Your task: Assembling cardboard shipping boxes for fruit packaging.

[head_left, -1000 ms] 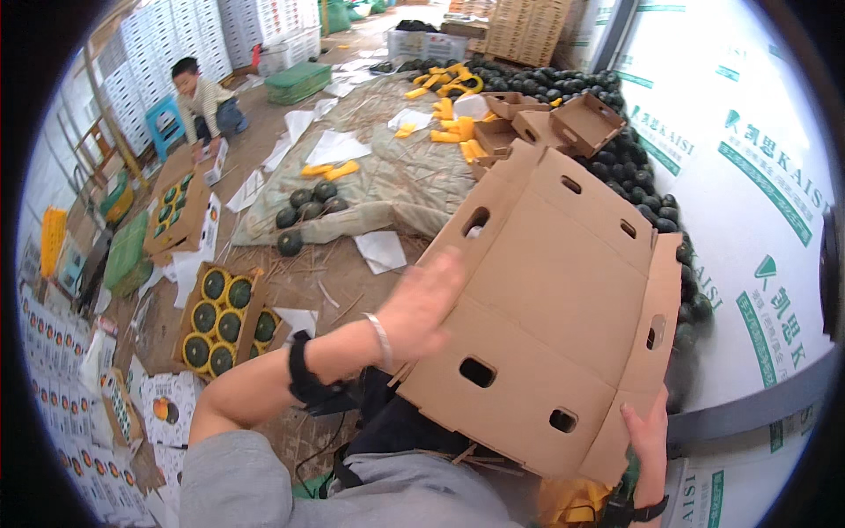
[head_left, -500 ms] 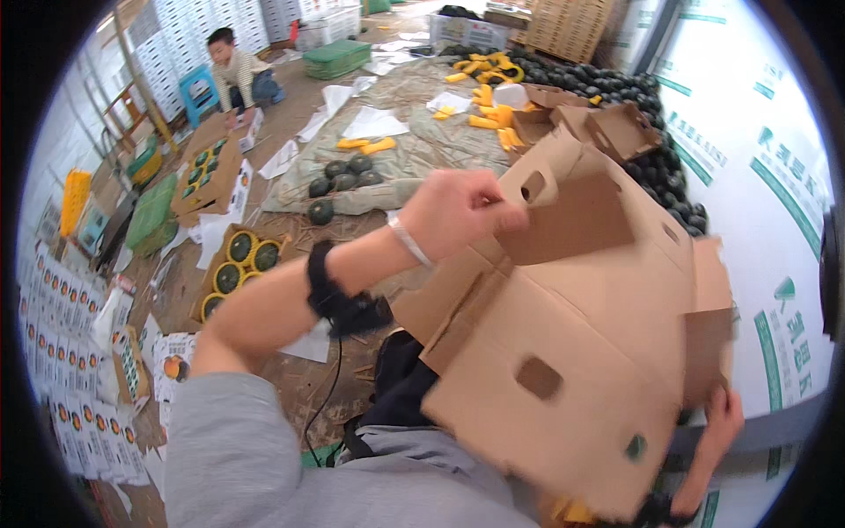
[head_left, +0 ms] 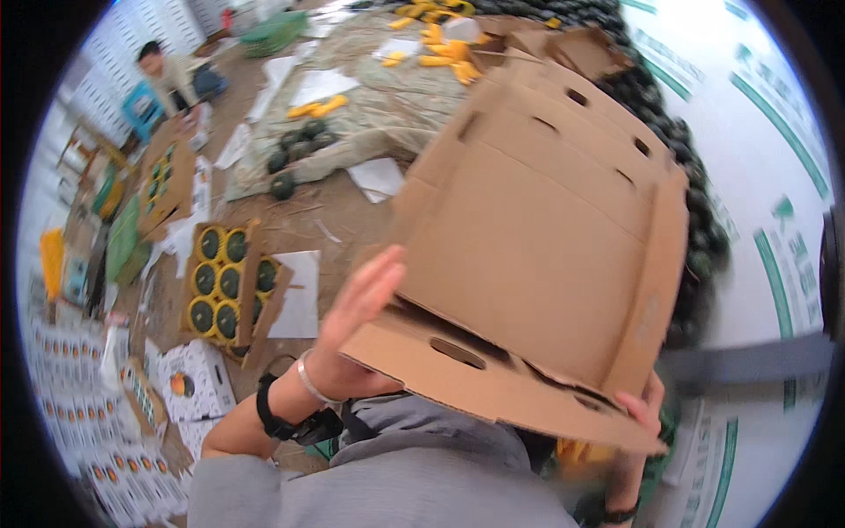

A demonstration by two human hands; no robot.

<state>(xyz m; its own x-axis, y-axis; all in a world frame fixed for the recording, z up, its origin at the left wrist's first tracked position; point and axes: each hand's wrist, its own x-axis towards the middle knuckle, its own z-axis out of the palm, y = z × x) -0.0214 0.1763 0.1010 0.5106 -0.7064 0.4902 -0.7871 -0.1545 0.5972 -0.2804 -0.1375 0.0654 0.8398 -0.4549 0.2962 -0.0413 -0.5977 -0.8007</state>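
One part-folded cardboard box [head_left: 528, 238] stands at the person's one o'clock. The left hand [head_left: 355, 339] spreads, fingers extended, at its eight o'clock side, contact unclear; the right hand [head_left: 644, 412] grips its five o'clock corner. Toward ten-thirty, one carton [head_left: 250, 286] shows six yellow-ringed green fruits [head_left: 204, 278].

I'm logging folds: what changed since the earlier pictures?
The left hand drew back to the near left corner of the cardboard. The near flap, flat at first, is bent up. The right hand stays at the near right corner; the fruit box stays put.
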